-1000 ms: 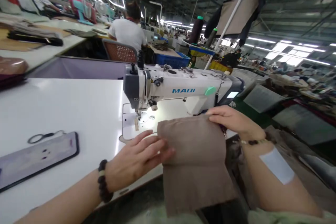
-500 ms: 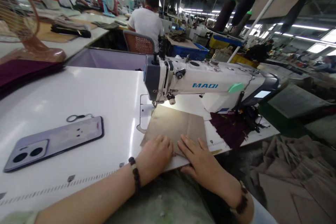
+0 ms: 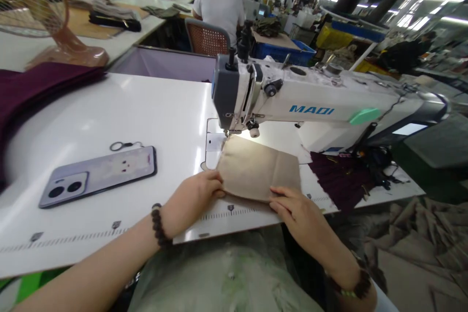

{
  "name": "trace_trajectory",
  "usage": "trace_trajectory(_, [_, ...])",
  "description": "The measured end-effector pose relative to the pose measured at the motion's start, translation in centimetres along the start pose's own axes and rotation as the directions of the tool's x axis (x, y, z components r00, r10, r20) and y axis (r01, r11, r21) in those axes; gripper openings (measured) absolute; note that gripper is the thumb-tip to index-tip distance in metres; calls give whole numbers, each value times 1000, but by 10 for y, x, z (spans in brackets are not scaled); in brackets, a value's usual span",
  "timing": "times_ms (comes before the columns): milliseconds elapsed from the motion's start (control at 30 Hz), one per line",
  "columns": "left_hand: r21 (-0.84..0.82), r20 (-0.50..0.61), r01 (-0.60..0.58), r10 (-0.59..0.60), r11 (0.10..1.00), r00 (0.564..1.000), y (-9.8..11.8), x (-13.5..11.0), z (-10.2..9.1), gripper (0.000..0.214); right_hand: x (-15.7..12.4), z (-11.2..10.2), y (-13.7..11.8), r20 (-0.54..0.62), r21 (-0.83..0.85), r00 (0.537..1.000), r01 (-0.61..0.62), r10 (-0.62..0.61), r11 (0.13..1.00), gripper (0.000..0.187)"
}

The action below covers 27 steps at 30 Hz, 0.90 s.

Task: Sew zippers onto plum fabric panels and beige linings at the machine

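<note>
A beige fabric piece lies on the white sewing table, its far left corner at the needle area of the sewing machine. My left hand pinches the left edge of the fabric, fingers closed on its near left corner. At the near right edge, my right hand grips the fabric between thumb and fingers. The machine's lamp lights the far part of the piece. The fabric's near edge is slightly raised from the table.
A phone with a ring strap lies on the left of the table. Dark purple cloth sits under the machine's right end; more purple fabric is at far left, near a fan. Beige cloth is piled at right.
My hands have gone from lying on the fabric to gripping its near edge; the left moved left. The fabric has turned slightly. The camera view has shifted.
</note>
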<state>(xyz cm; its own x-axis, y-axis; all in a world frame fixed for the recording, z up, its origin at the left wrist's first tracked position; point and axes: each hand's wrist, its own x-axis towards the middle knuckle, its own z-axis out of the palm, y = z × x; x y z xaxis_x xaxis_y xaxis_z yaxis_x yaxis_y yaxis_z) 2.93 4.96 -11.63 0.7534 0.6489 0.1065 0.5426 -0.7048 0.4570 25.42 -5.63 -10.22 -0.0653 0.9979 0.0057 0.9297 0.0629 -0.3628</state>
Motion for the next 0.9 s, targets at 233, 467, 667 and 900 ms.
trace_trajectory(233, [-210,-34,134,-144,969,989,-22,-6,-9,11,8,10,6,-108,-75,994,-28,19,997,22])
trace_trajectory(467, [-14,-46,230,-230,973,972,-15,1,-4,21,21,10,11,-46,-210,997,-65,56,975,23])
trace_trajectory(667, [169,-74,153,-142,974,987,-12,2,-2,24,26,5,6,70,-317,992,-78,105,945,16])
trace_trajectory(900, [399,55,-224,221,889,974,-14,-5,-9,29,28,-2,-7,281,-405,952,231,-119,885,59])
